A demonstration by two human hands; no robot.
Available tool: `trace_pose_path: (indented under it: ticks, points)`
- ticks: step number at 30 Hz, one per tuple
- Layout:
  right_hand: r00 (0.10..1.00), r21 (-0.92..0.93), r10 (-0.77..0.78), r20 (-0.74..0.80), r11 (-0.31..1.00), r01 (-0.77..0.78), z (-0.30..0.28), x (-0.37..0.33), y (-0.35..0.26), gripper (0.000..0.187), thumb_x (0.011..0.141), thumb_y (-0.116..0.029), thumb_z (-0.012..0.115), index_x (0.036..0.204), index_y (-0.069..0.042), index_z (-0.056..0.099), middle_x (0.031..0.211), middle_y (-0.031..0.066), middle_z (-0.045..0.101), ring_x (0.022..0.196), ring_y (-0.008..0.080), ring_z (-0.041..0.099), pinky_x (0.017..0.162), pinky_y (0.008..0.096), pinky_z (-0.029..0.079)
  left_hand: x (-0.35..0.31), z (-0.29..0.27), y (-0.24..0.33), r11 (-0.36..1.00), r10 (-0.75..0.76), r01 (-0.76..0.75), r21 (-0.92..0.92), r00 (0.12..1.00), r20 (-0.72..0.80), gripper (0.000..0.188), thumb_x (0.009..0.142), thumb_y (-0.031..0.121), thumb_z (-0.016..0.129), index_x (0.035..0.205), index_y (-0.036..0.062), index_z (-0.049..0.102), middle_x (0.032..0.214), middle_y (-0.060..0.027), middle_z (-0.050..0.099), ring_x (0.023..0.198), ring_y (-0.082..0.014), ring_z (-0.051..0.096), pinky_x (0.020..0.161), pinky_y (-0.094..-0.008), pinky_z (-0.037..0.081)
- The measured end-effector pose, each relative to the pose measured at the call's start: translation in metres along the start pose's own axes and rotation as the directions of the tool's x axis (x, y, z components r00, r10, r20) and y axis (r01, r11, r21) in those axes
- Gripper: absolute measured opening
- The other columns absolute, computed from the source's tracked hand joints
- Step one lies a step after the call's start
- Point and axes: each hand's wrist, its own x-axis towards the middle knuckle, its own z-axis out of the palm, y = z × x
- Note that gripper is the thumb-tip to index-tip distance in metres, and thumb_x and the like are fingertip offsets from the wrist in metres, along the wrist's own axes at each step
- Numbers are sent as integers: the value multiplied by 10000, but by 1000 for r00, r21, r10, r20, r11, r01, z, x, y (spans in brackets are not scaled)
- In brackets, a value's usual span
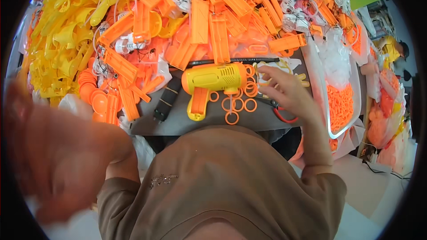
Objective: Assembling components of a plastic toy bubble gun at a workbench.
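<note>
- Fingers of our right hand [284, 90] curl, grasping nothing clearly, over small orange plastic rings [238, 104] on the grey tabletop [178, 122].
- Beside them we see one assembled yellow-and-orange plastic toy gun [213, 82].
- Our left hand [49, 151] is blurred; we cannot tell its grip.
- Heaps of loose orange plastic shells [209, 26] behind look unassembled.

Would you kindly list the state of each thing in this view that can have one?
Yellow toy gun: lying on its side on the grey work surface, untouched.
Orange rings: loose, scattered beside the gun.
Right hand: fingers curled down at the rings; whether it grips one is hidden.
Left hand: raised close to the camera, blurred.
White tray: holding orange rings.
</note>
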Motion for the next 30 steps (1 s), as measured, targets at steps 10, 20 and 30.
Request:
trace_pose_path:
  ticks: [10, 20, 30]
  points:
    - [895, 437, 260, -364, 896, -82, 88, 18, 22, 376, 843, -163, 581, 1164, 9, 484, 907, 70, 567, 710, 79, 545, 510, 199, 451, -146, -38, -21, 731, -680, 90, 676, 173, 712, 511, 688, 143, 702, 1140, 34, 490, 1095, -150, 488, 931, -329, 536, 773, -381, 460]
    - [923, 271, 142, -357, 962, -43, 93, 29, 22, 468, 833, -180, 583, 1200, 74, 440, 1054, 152, 509, 867, 167, 539, 705, 270, 456, -186, -44, -24, 746, -627, 60, 663, 401, 668, 383, 672, 22, 660, 1041, 16, 557, 1120, -170, 493, 832, -303, 581, 717, -366, 481]
    - [908, 619, 106, -406, 763, 188, 81, 20, -3, 492, 874, -177, 470, 1304, -3, 306, 1144, 122, 462, 1042, 187, 459, 857, 279, 401, -167, -30, -10, 799, -495, 94, 594, 663, 562, 483, 626, -35, 675, 1091, -5, 546, 1100, -165, 478, 817, -234, 577, 651, -287, 498]
